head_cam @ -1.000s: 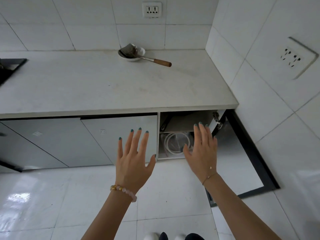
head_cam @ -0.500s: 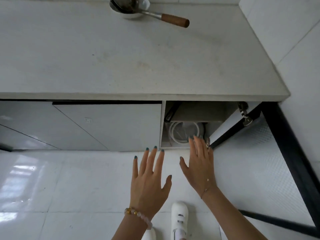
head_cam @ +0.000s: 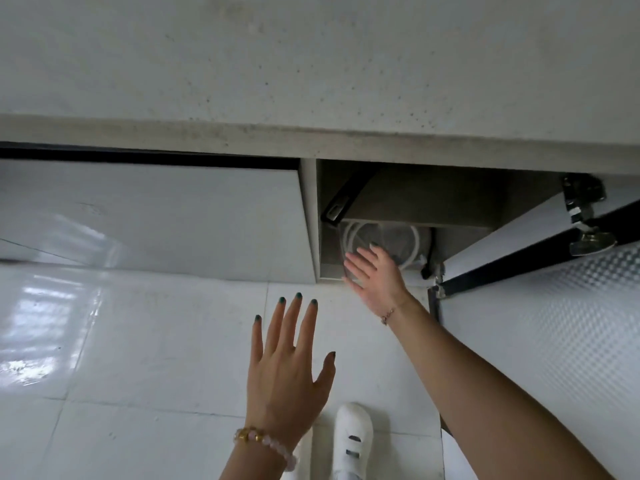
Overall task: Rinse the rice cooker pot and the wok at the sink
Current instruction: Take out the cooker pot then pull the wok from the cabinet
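Under the bench point(head_cam: 311, 64), the flat-fingered right hand point(head_cam: 375, 275) fronts a white-rimmed round thing point(head_cam: 405, 233) inside the cupboard point(head_cam: 415, 199); the left hand point(head_cam: 287, 368) is spread; the door point(head_cam: 540, 323) stands open.

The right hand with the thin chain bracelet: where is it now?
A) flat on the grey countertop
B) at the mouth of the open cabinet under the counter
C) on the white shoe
B: the right hand, fingers straight, is at the open cabinet, before a round white-rimmed thing.

Right hand point(head_cam: 375, 275) at cabinet point(head_cam: 309, 220) mouth, below worktop point(head_cam: 311, 64). Ring-shaped item point(head_cam: 398, 233) just behind hand; open door point(head_cam: 540, 323) to its right; left hand point(head_cam: 287, 368) nearer.
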{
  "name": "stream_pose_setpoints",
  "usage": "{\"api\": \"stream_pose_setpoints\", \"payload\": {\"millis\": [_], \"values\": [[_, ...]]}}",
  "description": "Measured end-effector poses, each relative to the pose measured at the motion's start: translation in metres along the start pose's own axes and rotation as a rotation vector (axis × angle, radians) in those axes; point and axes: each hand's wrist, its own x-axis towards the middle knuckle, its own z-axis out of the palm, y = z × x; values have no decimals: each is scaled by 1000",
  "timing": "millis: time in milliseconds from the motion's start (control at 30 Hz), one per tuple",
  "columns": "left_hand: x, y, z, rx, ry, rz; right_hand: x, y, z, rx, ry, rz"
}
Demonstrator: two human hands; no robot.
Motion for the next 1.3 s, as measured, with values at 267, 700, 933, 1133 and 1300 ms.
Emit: {"api": "stream_pose_setpoints", "payload": {"millis": [267, 700, 933, 1133, 1300], "values": [[18, -15, 18, -23, 42, 24, 55, -15, 41, 392, -164, 15], [22, -15, 22, -65, 42, 29, 64, -25, 31, 81, -196, -115], [18, -8, 23, -63, 20, 41, 44, -18, -8, 110, -69, -171], [21, 3, 34, -86, -65, 67, 13, -17, -42, 133, 8, -224], [31, 25, 35, -344, -186, 0, -16, -7, -61, 104, 22, -253]]}}
